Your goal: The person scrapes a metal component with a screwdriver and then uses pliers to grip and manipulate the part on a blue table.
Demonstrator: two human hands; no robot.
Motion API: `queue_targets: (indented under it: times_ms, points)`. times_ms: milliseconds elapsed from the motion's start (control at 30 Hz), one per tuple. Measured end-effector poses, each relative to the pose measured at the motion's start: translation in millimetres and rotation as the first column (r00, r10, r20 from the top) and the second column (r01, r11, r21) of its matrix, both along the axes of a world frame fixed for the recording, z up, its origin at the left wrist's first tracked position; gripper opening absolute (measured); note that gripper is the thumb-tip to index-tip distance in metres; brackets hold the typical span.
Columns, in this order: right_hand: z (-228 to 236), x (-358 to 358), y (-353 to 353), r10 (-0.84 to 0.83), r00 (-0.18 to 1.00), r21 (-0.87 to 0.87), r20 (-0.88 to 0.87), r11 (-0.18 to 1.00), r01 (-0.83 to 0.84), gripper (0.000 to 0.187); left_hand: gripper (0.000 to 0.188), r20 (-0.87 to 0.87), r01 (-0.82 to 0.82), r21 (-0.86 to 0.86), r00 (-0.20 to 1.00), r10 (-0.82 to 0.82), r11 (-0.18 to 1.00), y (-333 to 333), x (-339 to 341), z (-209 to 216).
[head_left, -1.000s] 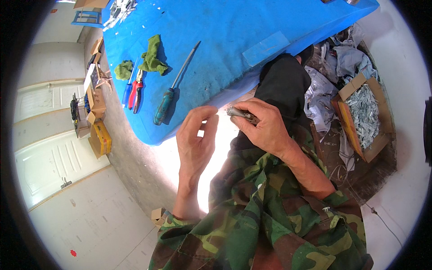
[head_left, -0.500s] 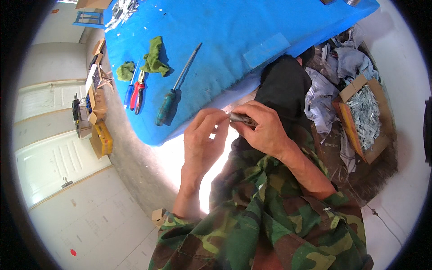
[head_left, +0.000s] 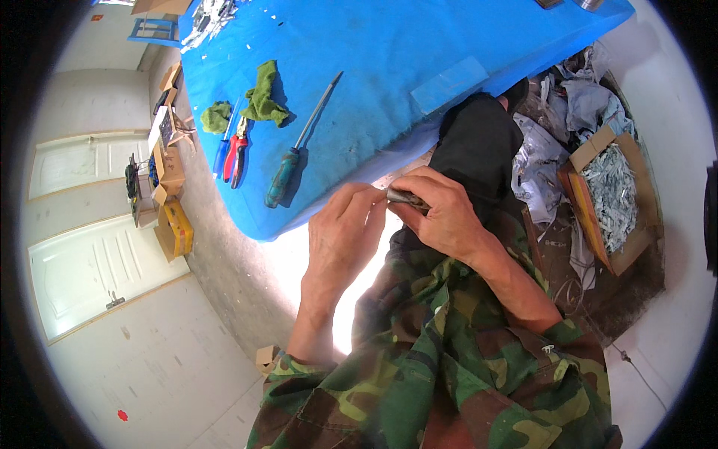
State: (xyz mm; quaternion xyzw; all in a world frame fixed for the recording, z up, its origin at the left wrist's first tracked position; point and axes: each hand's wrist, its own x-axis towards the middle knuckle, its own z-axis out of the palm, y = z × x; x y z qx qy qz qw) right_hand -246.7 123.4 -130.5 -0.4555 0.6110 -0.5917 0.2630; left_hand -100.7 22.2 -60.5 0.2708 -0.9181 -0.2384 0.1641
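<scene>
My right hand (head_left: pixel 441 211) is closed around a small grey metal cylinder (head_left: pixel 399 197); its far end is hidden in my palm. At the cylinder's left end, the fingertips of my left hand (head_left: pixel 345 223) are pinched together. Whether they grip the cylinder or some tiny part, I cannot make out. Both hands are above my lap, just off the table's near edge. On the blue table cover (head_left: pixel 359 45) lie a screwdriver with a teal handle (head_left: pixel 282 179), red-handled pliers (head_left: pixel 235 159), a blue-handled screwdriver (head_left: pixel 222 157) and two green rags (head_left: pixel 263 97) (head_left: pixel 216 117).
To the right stands an open carton (head_left: pixel 576 213) full of small silvery pieces (head_left: pixel 609 196), beside crumpled plastic bags (head_left: pixel 538 161). More metal pieces (head_left: pixel 208 22) are piled at the table's far left. Cardboard boxes (head_left: pixel 172 170) line the wall near white doors (head_left: pixel 97 266).
My left fingers have drawn closer together and nearer the cylinder's end, closing the gap that showed between them. My right hand keeps its grip. The whole view has shifted slightly.
</scene>
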Motion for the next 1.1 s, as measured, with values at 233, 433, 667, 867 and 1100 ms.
queue_targets:
  times_ms: [233,433,667,867,1100]
  points:
    - [2,-3,1,0.037,0.999,0.018,0.021,0.999,-0.037,0.026,0.007,-0.022,-0.023,0.068,0.999,0.025,0.997,-2,1,-8]
    - [-4,-3,2,0.029,1.0,0.035,-0.006,0.999,-0.029,0.026,0.009,0.052,0.01,0.009,0.999,-0.011,1.0,-2,-1,-4]
    - [-5,-4,3,0.037,0.999,0.063,-0.025,0.997,-0.036,0.024,0.011,0.095,0.086,-0.115,0.993,-0.075,0.99,-3,-2,-3]
    - [-8,-5,3,0.083,0.996,0.056,-0.021,0.995,-0.082,0.023,0.013,0.122,0.144,-0.135,0.984,-0.128,0.98,-4,1,-8]
    - [-9,-5,3,0.097,0.994,0.036,-0.058,0.995,-0.095,0.019,0.014,0.063,0.108,-0.083,0.993,-0.103,0.991,-2,0,-20]
